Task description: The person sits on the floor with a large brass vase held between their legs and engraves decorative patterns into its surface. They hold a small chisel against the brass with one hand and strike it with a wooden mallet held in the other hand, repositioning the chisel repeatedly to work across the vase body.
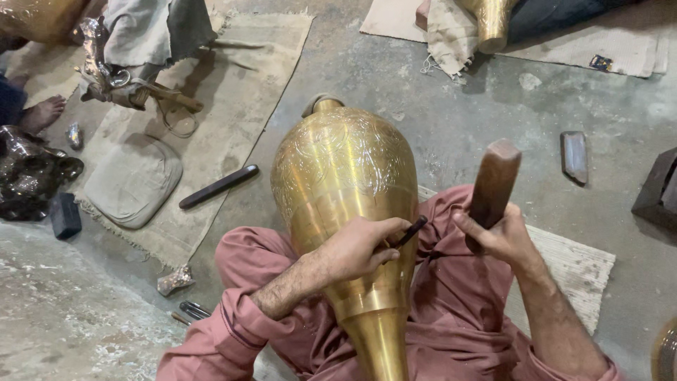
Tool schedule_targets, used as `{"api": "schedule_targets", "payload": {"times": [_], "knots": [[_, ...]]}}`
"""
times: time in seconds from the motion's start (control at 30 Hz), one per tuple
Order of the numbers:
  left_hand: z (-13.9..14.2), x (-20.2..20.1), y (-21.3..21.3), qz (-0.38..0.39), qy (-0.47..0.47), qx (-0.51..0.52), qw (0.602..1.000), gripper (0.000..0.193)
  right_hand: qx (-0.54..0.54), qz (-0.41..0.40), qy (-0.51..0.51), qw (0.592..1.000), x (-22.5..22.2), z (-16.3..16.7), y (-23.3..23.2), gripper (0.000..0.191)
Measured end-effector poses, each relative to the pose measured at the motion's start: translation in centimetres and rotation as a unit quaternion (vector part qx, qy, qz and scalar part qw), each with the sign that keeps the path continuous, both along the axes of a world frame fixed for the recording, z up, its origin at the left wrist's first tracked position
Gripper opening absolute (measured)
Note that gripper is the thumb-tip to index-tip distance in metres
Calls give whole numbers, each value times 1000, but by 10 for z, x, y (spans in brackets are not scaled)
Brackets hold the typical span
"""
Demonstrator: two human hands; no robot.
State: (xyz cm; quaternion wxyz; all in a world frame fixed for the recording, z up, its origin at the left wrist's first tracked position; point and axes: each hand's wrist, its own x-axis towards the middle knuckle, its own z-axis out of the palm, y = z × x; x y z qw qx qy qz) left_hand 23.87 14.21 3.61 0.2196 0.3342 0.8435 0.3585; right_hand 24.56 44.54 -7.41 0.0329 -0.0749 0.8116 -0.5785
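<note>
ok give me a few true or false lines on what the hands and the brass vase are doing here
1. The left hand holds a thin dark chisel against the brass vase. True.
2. The right hand is empty. False: it grips a wooden mallet.
3. The vase stands upright on the floor. False: it lies across the person's lap.
4. A dark bar lies on the cloth mat. True.

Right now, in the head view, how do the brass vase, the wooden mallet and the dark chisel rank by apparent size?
1. brass vase, by far the largest.
2. wooden mallet in the right hand.
3. dark chisel in the left hand, mostly hidden.
</note>
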Motion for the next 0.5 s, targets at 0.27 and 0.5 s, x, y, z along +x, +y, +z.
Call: {"api": "schedule_targets", "payload": {"times": [0.27, 0.5], "knots": [[0, -2, -2, -20, 16, 23, 999, 51, 31, -43, 94, 994, 3, -25, 15, 28], [0, -3, 0, -27, 2, 1, 1000, 50, -1, 42, 178, 983, 3, -13, 1, 24]]}}
